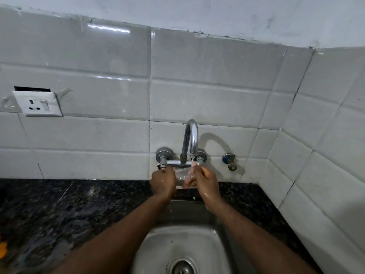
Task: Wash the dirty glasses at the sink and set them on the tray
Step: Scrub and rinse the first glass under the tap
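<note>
One clear drinking glass (182, 177) is in view, held between two bare hands just below the centre of the frame, above the back edge of the stainless steel sink (158, 240). The left hand (163, 181) is wrapped around the glass's left side, fingers closed on it. The right hand (204, 181) is curled against the right side with its fingers (190, 181) at or over the rim; blur and running water make it hard to tell whether they reach inside. Both hands are wet.

One chrome gooseneck tap (190, 139) rises from the white tiled wall (98, 135) just above the hands, and a thin stream of water (192, 158) falls from its spout onto the glass and the right fingers. The tap's crossbar joins two round chrome wall flanges (164, 152), one at each side. To the right of them sits one separate small brass valve with a blue collar (229, 161).

One white wall socket with a switch (37, 103) is fixed at the left of the frame. A dark speckled granite counter (59, 204) runs along the lower half on both sides of the sink. One round metal drain (183, 266) shows at the bottom edge of the basin. A small orange object (3, 250), cut off at the lower left edge, cannot be identified.
</note>
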### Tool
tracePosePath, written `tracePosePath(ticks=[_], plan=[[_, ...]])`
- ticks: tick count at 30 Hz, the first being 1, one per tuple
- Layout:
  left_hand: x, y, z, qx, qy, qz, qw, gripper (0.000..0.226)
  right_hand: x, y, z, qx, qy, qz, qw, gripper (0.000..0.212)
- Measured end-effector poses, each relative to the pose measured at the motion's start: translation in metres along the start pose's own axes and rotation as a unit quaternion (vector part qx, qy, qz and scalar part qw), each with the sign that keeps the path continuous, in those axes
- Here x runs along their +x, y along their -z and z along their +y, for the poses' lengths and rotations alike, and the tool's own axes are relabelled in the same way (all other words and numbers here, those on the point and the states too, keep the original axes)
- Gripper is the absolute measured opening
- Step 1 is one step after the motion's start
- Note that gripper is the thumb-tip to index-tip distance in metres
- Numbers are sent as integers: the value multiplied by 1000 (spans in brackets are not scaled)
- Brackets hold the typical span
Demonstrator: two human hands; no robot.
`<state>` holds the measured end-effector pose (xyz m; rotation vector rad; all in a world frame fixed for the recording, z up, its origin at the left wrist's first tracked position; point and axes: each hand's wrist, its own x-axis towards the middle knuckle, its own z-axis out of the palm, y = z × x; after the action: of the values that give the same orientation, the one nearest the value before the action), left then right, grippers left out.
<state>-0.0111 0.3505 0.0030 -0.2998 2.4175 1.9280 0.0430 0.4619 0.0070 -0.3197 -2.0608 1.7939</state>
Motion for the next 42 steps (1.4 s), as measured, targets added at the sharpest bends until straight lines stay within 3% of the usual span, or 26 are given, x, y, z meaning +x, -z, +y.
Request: tracePosePath(ticks=[2,4,6,8,14,16,19,22,24,26,27,29,31,32,33,34,35,36,37,39,40,42], plan=[[-7,2,7,126,-195,50,971,31,-8,-6,11,88,-130,35,987,42],[-14,5,15,200,-312,33,928,22,-15,-16,16,157,-206,48,965,41],[-15,8,19,270,-367,32,890,22,-17,-26,15,199,-245,59,947,42],[-12,11,20,278,-373,43,884,23,-16,-28,11,221,-261,60,938,41],[-7,19,8,219,-283,49,933,25,-16,-30,6,173,-195,71,963,32],[-1,21,-3,170,-272,-23,947,27,-18,-35,3,139,-139,70,978,35],[-2,26,-10,-2,-233,-142,962,25,-16,-38,-3,53,-22,111,992,39],[-5,22,-6,-82,-66,-115,988,29,-11,-42,-3,-66,69,157,983,42],[-9,24,0,-81,76,-166,980,26,-11,-45,1,-135,101,169,971,46],[-8,28,3,-77,120,-205,968,24,-10,-45,8,-144,105,149,973,47],[-9,28,2,-78,95,-193,973,27,-9,-44,9,-124,101,148,976,46],[-11,25,-5,-61,-66,-84,992,31,-5,-44,0,-74,64,159,982,42],[-18,24,-11,-11,-264,29,964,23,0,-45,-11,-51,16,157,986,41],[-17,23,-13,4,-288,50,956,21,-2,-45,-15,-63,19,151,986,42],[-13,24,-12,-8,-240,28,970,24,-5,-44,-18,-95,47,142,984,42],[-9,25,-7,-38,-123,-27,991,31,-7,-43,-18,-143,87,125,978,43],[-8,29,1,-62,25,-121,990,35,-9,-42,-17,-192,126,105,968,42],[-8,34,7,-82,131,-211,965,36,-10,-40,-14,-231,146,86,958,42],[-9,36,10,-99,161,-252,949,38,-9,-39,-14,-248,158,77,953,42],[-12,32,9,-130,85,-194,969,38,-2,-41,-16,-218,126,108,962,44],[-16,29,8,-113,-20,-107,988,33,2,-42,-21,-169,80,138,973,45],[-22,23,-2,-51,-250,27,967,20,5,-41,-29,-87,-6,171,982,42]])
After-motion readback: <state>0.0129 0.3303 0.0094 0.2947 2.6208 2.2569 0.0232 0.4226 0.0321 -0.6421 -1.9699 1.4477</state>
